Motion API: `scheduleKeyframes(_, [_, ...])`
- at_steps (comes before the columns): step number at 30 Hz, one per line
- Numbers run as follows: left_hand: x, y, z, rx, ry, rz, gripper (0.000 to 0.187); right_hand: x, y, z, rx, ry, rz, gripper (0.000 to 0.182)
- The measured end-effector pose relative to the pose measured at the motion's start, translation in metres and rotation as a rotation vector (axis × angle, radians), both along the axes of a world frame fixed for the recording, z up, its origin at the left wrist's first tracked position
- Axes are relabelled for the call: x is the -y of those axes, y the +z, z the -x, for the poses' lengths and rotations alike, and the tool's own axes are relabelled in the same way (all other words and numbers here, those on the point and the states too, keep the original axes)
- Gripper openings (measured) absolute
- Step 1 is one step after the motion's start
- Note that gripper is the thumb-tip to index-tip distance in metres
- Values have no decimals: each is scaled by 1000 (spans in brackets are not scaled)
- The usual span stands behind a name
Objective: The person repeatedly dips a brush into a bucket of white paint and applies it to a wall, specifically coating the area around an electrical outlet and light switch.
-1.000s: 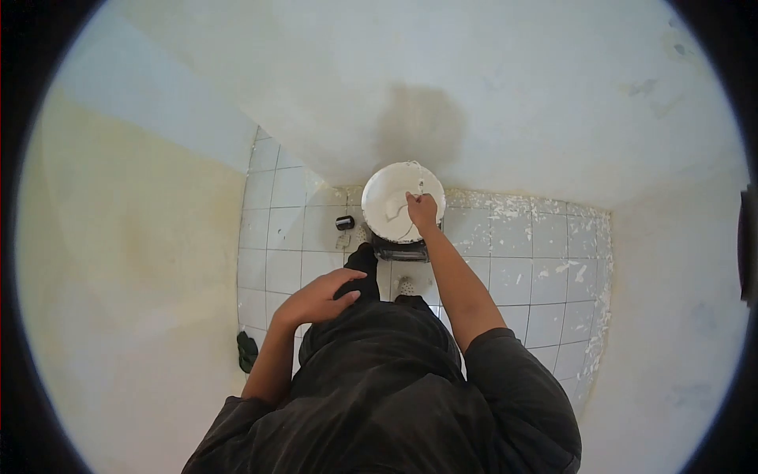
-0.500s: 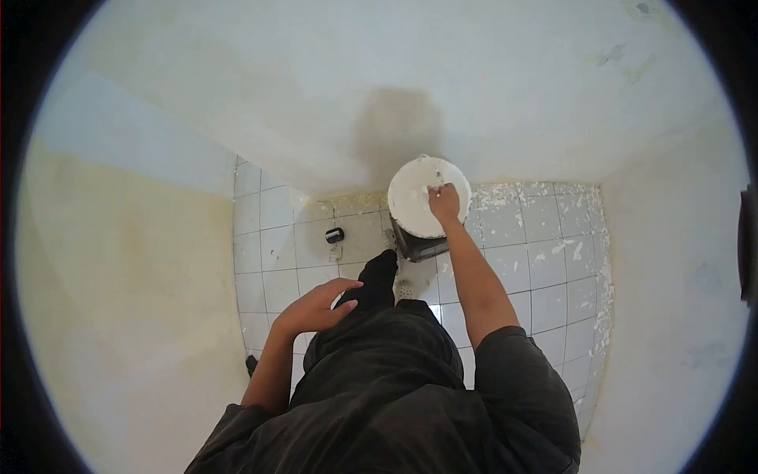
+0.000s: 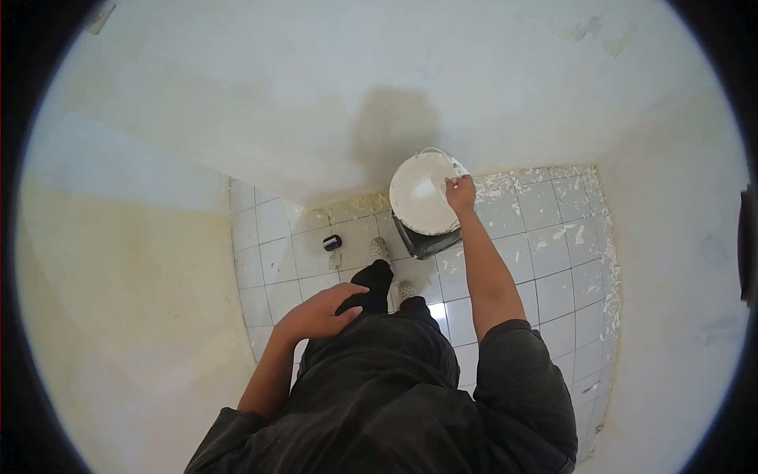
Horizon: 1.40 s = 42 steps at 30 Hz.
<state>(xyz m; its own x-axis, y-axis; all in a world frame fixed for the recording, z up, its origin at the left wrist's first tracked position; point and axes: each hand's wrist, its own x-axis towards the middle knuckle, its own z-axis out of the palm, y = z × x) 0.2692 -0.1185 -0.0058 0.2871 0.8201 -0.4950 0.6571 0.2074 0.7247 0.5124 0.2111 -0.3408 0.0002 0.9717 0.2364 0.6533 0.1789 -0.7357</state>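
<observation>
A round white bucket (image 3: 422, 197) with a thin wire handle stands on a dark support (image 3: 424, 243) against the wall. Its inside looks white. At the bucket's right rim is my right hand (image 3: 460, 194), closed with fingers pinched together; what it grips is too small to make out. My left hand (image 3: 322, 311) rests by my left thigh, fingers apart and holding nothing.
White-grey floor tiles (image 3: 272, 220) bear many white flecks, mostly along the wall and at the right. A small black object (image 3: 332, 242) lies on the floor left of my feet. Pale walls (image 3: 260, 103) enclose the corner closely on both sides.
My right hand has moved from over the bucket's middle to its right rim. The wire handle and my shoes show more clearly. The view has shifted slightly.
</observation>
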Motion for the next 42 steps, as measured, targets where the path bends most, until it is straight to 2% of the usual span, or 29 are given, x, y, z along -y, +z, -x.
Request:
scheduleKeyframes(3, [0,-6,1,2,-12,3,45,-9,-4,-12,10,44,174,27])
scheduleKeyframes(6, [-6,-7,-2,-22,-13,3,48,-1,-7,-17,-34,-5,108,23])
scheduleKeyframes(12, [-17,4,-10,2,60,-5,63,40,3,-15,62,-96,-142,21])
scheduleKeyframes(15, [-17,9,-9,34,74,24,69,68,24,-11,32,-144,-61,24])
scheduleKeyframes(18, [-11,8,1,71,73,23,74,85,10,-9,-454,-137,144,31])
scheduleKeyframes(20, [-9,8,10,81,90,-17,76,111,29,-6,-722,-246,465,34])
scheduleKeyframes(21, [-11,9,17,87,102,-92,75,118,44,-2,-854,-292,622,36])
scheduleKeyframes(24, [-23,18,36,119,119,-302,74,139,94,17,-1176,-258,757,41])
scheduleKeyframes(26, [-37,41,48,150,118,-427,75,146,127,37,-1267,-168,759,46])
scheduleKeyframes(27, [-44,54,53,175,103,-477,75,148,153,53,-1305,-187,764,43])
scheduleKeyframes(28, [-51,68,58,198,86,-529,74,145,172,62,-1348,-108,750,42])
scheduleKeyframes(32, [-61,133,95,273,28,-690,70,126,260,114,-1471,17,608,43])
scheduleKeyframes(37, [-45,233,168,103,-42,-1076,66,85,379,169,-1725,273,411,34])
scheduleKeyframes(42, [-18,314,236,-24,-18,-1331,66,66,518,208,-1764,464,100,31])
